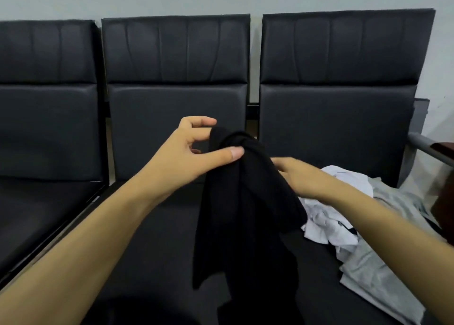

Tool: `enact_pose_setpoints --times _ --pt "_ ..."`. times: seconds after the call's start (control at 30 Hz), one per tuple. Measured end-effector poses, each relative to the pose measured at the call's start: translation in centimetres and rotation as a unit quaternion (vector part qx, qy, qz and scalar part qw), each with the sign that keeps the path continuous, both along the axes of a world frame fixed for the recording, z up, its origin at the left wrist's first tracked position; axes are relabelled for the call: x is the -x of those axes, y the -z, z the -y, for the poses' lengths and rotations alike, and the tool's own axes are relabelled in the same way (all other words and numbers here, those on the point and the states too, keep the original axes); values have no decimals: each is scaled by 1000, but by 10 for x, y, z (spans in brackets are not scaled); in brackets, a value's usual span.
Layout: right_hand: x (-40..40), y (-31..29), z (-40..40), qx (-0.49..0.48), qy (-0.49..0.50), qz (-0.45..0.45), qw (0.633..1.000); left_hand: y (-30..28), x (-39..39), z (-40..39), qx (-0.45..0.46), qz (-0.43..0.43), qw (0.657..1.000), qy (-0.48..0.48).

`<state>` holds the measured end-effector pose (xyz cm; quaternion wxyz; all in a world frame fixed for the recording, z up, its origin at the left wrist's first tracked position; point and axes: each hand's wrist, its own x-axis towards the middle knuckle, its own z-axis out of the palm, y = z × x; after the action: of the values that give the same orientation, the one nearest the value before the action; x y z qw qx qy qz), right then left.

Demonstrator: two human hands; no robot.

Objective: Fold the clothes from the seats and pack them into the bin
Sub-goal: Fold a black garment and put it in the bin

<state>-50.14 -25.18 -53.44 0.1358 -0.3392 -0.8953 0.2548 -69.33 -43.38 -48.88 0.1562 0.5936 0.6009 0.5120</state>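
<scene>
Our left hand [186, 152] pinches the limp black cloth garment [243, 214] above the black padded seats [157, 238]; our right hand's [292, 174] fingers hide behind it, grip unclear.

Cloth on leather-look seats

We see a matt black garment [245, 201], crumpled white cloth [329, 224], and faintly glossy seat backs [177, 108].

Both hands [196, 150] [294, 177] hold a black garment [240, 214] above the seats [157, 226].
</scene>
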Motion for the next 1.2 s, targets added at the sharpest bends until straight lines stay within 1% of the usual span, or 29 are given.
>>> enact_pose_setpoints --times 0.03,0.07,0.13,0.17,0.2,0.23,0.3,0.33,0.37,0.43,0.5,0.57,0.6,0.63,0.7,0.8,0.93,1.0,1.07,1.13,1.2 --pt "-11 6 11 57 10 -38 998 0 2 -3 -6 15 1000 -3" --pt "-22 11 22 134 7 -64 989 1 2 -4 -12 26 1000 -2" --pt "-40 19 39 282 -55 -71 955 4 2 -6 -21 37 999 -1" --pt "-45 23 44 319 -84 -67 942 6 3 -6 -20 36 999 -7" --pt "-47 27 46 324 -103 -73 938 9 3 -6 -17 33 999 -13" --pt "-47 33 48 295 -118 -85 944 11 4 -6 -16 31 999 -14" --pt "-42 46 53 191 -108 -137 966 16 5 -3 -18 31 999 -10" --pt "-39 51 56 167 -89 -174 966 19 4 0 -13 26 1000 -8" --pt "-36 54 58 185 -62 -215 957 21 4 3 -2 19 1000 -5" --pt "-33 55 58 273 -21 -256 927 26 4 9 29 -3 1000 -11" --pt "-32 51 57 361 -30 -262 895 34 4 14 50 -24 998 -15" --pt "-33 43 58 423 -57 -279 860 39 3 18 60 -44 997 -8" --pt "-34 38 58 431 -65 -279 856 42 4 20 71 -56 996 -8" --pt "-35 35 57 424 -68 -275 860 44 6 21 89 -59 994 -11" --pt "-36 31 56 408 -61 -267 871 45 11 25 138 -29 990 -6" --pt "-35 30 58 431 -54 -271 859 44 13 28 201 4 980 16" --pt "-31 33 59 440 -60 -232 865 39 10 29 222 7 975 28" --pt "-29 36 57 467 -41 -199 861 39 9 30 227 9 974 24" --pt "-29 40 53 510 -7 -158 845 40 11 31 229 13 973 15" --pt "-30 44 53 568 12 -123 813 42 14 30 216 44 975 8" --pt "-30 52 54 622 -24 -109 775 45 18 30 196 71 978 -1"
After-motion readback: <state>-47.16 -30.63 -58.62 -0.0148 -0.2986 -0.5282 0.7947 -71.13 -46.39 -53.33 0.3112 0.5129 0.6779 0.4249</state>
